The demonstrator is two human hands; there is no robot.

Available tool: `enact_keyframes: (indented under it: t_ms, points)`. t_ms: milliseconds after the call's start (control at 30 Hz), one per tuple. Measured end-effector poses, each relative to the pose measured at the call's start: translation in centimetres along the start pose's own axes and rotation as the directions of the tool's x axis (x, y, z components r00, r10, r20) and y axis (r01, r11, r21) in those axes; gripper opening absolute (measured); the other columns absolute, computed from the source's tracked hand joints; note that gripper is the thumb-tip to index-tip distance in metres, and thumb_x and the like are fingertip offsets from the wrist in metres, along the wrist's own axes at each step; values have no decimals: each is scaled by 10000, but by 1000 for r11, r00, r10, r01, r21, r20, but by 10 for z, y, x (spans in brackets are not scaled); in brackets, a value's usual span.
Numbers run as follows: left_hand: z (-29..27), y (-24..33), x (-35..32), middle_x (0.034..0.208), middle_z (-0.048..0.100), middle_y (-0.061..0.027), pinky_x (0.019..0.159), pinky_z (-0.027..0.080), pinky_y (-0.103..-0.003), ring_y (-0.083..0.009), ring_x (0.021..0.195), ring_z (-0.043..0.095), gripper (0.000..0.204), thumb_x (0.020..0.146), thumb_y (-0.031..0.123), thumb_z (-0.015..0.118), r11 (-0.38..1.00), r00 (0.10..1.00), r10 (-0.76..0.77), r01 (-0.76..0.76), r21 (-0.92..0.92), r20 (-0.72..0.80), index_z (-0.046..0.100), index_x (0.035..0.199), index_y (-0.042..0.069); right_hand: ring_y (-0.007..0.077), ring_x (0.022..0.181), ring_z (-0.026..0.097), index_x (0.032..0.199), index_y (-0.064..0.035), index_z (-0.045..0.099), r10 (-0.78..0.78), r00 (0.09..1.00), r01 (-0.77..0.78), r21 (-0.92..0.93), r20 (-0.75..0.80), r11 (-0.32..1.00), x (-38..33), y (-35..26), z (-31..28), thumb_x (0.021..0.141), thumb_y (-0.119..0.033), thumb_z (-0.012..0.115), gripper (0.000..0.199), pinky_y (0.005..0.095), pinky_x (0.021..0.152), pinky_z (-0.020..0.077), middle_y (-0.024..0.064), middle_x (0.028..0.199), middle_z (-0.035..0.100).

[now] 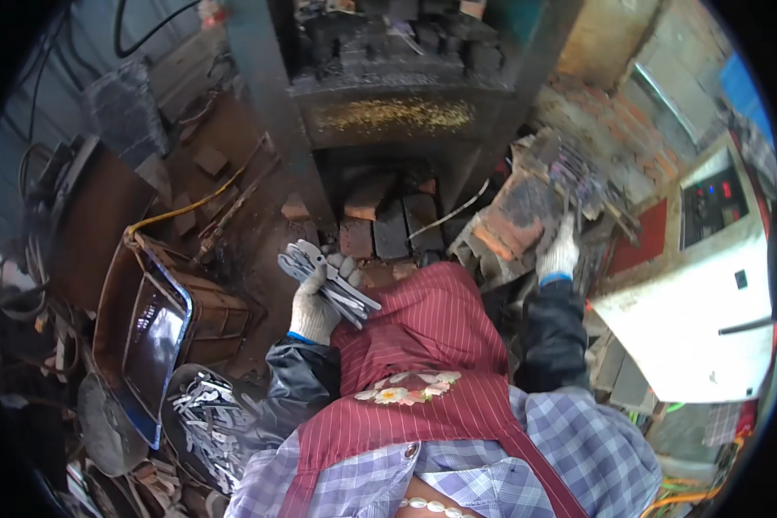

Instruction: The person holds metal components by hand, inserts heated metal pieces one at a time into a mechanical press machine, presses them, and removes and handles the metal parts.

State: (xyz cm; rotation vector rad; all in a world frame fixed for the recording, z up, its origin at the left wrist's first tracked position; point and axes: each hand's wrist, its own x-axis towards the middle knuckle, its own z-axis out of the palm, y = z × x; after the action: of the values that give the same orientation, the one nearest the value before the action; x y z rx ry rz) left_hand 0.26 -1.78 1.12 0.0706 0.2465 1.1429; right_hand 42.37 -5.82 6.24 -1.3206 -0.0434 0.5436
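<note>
from the head view i saw my left hand (313,304) clamped on a fan of flat metal blanks (330,278), long axis running up-left to down-right (above my apron). my right hand (560,253), well apart, rested on the blackened brick stack (520,216); its grip i couldn't tell.

The left hand (315,306) in its glove covers the lower ends of the flat metal pieces (332,281) it grips. The right hand (561,255) blocks whatever its fingers touch on the blurred, cluttered ledge (578,186). Black rim cuts off every corner.
</note>
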Motion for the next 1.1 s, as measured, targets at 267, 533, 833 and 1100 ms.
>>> enact_keyframes:
  t_ms: [267, 533, 833, 1100]
  points:
    - [26, -6, -1, 1224, 542, -233, 934, 505, -493, -370, 1093, 580, 448, 874, -25, 470, 962, 974, 26, 37, 271, -225, 352, 1304, -58, 162, 583, 582, 984, -12, 644, -110, 720, 258, -116, 685, 959, -97, -47, 156, 915, -419, 590, 416, 277, 526, 479, 48, 742, 615]
    - [9, 0, 6, 952, 575, -140, 797, 552, -398, -314, 902, 632, 246, 883, 57, 538, 978, 945, 131, -73, 197, -300, 480, 1111, -17, 234, 817, 647, 1117, -3, 606, -38, 486, 363, -162, 873, 918, -67, -77, 304, 931, -226, 505, 307, 336, 710, 520, 119, 982, 667]
    - [-7, 9, 7, 931, 606, -139, 673, 581, -401, -266, 791, 649, 216, 868, 87, 591, 982, 943, 187, -181, 48, -274, 518, 1060, 18, 42, 397, 354, 978, -42, 642, 174, 534, 478, -465, 828, 745, -142, -68, 196, 926, -378, 571, 348, 214, 358, 278, -70, 575, 448]
    - [-12, 6, 4, 869, 619, -120, 609, 566, -356, -236, 719, 649, 215, 846, 92, 606, 971, 922, 241, -228, 77, -304, 543, 1037, 14, 95, 382, 404, 868, 1, 634, 715, -121, 541, -559, 688, 629, -340, 24, 230, 920, -411, 536, 426, 245, 354, 291, -2, 558, 501]
